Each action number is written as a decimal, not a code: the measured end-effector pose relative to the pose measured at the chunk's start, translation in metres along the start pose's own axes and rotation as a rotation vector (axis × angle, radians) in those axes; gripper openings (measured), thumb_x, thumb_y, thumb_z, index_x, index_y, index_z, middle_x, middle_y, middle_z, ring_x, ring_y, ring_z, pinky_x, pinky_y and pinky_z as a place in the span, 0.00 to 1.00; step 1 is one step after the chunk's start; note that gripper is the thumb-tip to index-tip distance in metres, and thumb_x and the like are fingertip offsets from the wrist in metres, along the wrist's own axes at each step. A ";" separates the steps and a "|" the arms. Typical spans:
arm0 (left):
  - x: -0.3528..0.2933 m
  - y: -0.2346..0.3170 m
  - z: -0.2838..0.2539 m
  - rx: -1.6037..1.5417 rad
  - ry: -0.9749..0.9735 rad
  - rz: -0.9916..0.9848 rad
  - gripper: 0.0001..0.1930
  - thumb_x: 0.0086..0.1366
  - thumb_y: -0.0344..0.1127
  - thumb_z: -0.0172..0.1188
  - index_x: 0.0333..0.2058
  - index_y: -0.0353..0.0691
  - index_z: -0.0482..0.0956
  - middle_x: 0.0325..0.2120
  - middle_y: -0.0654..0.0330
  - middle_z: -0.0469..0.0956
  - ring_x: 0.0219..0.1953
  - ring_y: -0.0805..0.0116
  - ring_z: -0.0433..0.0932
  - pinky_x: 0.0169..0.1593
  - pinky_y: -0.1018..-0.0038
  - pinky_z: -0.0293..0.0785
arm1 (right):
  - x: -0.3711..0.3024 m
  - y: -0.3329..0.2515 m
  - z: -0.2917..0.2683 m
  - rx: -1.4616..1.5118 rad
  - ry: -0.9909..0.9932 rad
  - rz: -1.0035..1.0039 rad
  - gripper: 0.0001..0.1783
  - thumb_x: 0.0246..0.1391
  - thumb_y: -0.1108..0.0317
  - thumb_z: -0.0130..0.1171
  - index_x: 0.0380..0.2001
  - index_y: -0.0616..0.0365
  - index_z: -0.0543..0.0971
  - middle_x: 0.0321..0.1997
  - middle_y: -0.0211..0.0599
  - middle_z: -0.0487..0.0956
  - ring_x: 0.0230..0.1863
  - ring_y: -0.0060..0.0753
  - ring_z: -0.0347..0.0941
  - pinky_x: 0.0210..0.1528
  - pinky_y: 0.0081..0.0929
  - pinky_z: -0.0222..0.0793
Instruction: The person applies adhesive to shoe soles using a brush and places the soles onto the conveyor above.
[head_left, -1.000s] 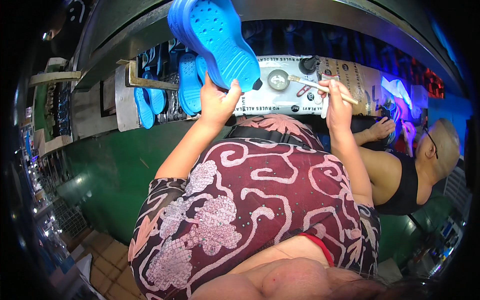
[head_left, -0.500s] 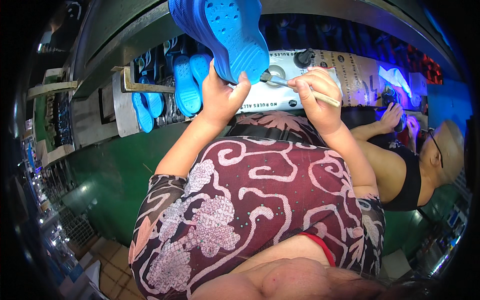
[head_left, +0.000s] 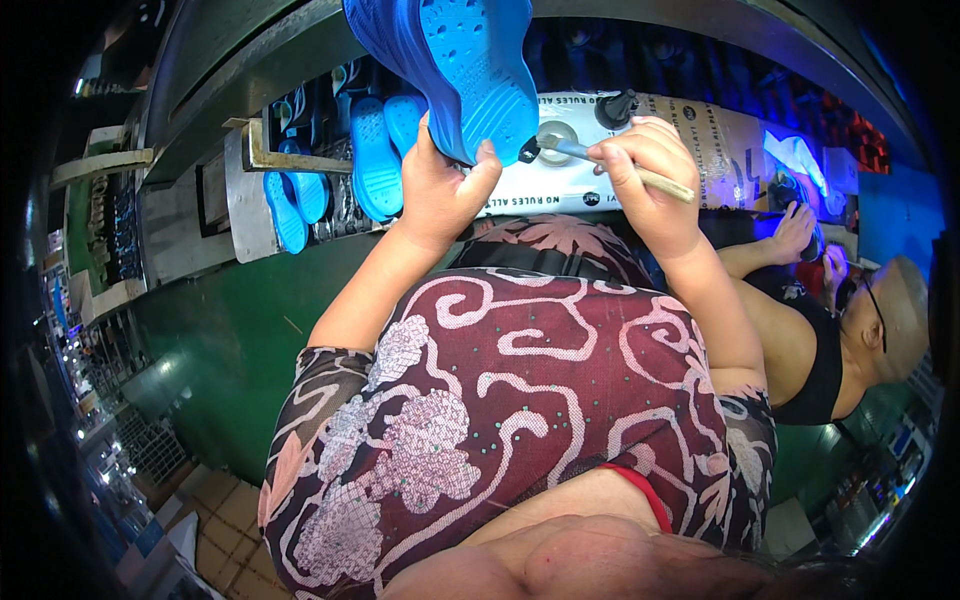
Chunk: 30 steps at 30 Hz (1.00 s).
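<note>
My left hand (head_left: 438, 192) grips the lower end of a bright blue shoe sole (head_left: 450, 65), which it holds up with its studded underside toward me. My right hand (head_left: 645, 170) is closed around a thin wooden-handled brush (head_left: 610, 165). The brush's dark tip touches the lower right edge of the sole, just beside my left thumb. Both forearms rise from my maroon patterned dress.
Several more blue soles (head_left: 340, 170) lie on a grey tray (head_left: 235, 200) at the left. Behind my hands, a round tin (head_left: 555, 135) and a dark bottle (head_left: 615, 108) sit on a printed sheet (head_left: 720, 140). Another person (head_left: 850, 330) in a black top works at the right.
My right hand has swung left from the tin, bringing the brush tip to the sole's edge. My left hand has raised the sole slightly higher.
</note>
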<state>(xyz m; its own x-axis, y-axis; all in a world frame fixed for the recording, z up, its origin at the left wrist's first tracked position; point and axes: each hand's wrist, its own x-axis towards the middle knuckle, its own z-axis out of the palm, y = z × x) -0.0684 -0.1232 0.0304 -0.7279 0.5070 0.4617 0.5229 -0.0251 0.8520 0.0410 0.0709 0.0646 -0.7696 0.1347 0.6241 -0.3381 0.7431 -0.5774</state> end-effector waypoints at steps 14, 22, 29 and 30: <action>0.000 -0.011 0.002 0.041 0.050 0.078 0.26 0.51 0.23 0.56 0.49 0.28 0.59 0.32 0.52 0.76 0.32 0.69 0.77 0.37 0.75 0.73 | -0.004 -0.001 -0.001 0.107 0.000 0.052 0.07 0.46 0.69 0.59 0.19 0.57 0.79 0.16 0.31 0.74 0.20 0.32 0.67 0.37 0.30 0.63; 0.006 -0.011 0.004 0.112 0.060 0.216 0.20 0.51 0.24 0.58 0.44 0.29 0.64 0.28 0.56 0.76 0.28 0.71 0.76 0.33 0.76 0.72 | -0.002 -0.002 0.005 0.071 -0.014 -0.026 0.08 0.48 0.68 0.58 0.19 0.58 0.79 0.17 0.31 0.75 0.20 0.32 0.68 0.39 0.31 0.63; 0.010 -0.013 0.002 0.251 0.057 0.378 0.20 0.48 0.23 0.59 0.41 0.32 0.66 0.25 0.56 0.75 0.23 0.64 0.76 0.29 0.76 0.72 | -0.001 0.001 0.004 0.091 0.048 -0.007 0.08 0.47 0.68 0.59 0.17 0.57 0.78 0.17 0.31 0.74 0.20 0.33 0.67 0.39 0.31 0.62; 0.010 -0.015 0.002 0.248 0.053 0.403 0.21 0.48 0.23 0.59 0.42 0.32 0.66 0.26 0.56 0.75 0.23 0.63 0.76 0.28 0.75 0.72 | 0.000 0.001 0.006 0.057 0.032 -0.034 0.08 0.46 0.68 0.59 0.17 0.57 0.78 0.17 0.31 0.74 0.20 0.33 0.67 0.38 0.30 0.62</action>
<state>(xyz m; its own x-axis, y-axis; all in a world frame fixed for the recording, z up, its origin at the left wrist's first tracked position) -0.0832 -0.1163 0.0217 -0.4634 0.4547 0.7606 0.8538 -0.0008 0.5206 0.0378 0.0674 0.0606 -0.7399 0.1315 0.6598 -0.3948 0.7092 -0.5841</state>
